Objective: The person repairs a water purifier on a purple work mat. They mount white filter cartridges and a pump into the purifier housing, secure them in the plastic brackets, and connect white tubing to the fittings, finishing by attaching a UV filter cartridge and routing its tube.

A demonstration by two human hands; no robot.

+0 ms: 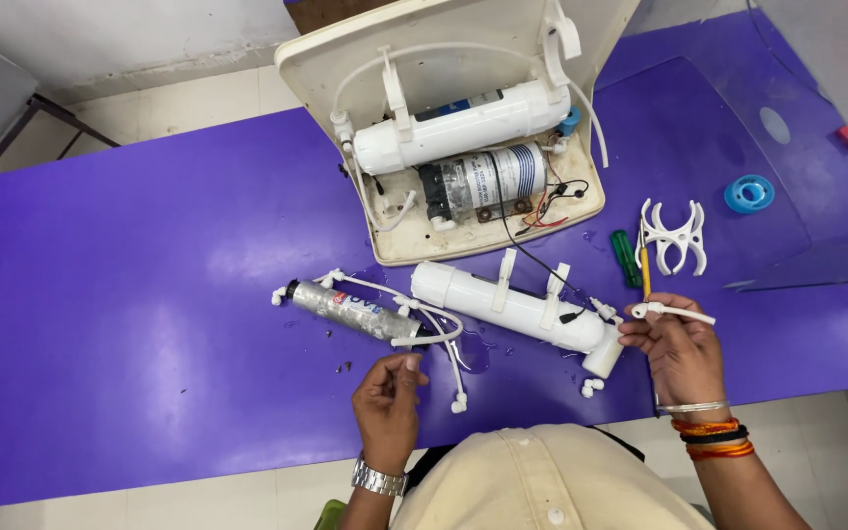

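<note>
Two hands over the purple table [130, 294]: our right hand [681, 348] pinches a short white plastic tube with an elbow fitting [672, 312] between thumb and fingertips, while our left hand [388, 397] is loosely curled, touching thin white tubing [444, 339] by the silver filter cartridge [350, 308]. Between them lies one long white filter housing [507, 305]; behind it one open cream casing [463, 128], plus one white double clip [675, 236] and a blue tape roll [749, 193].
</note>
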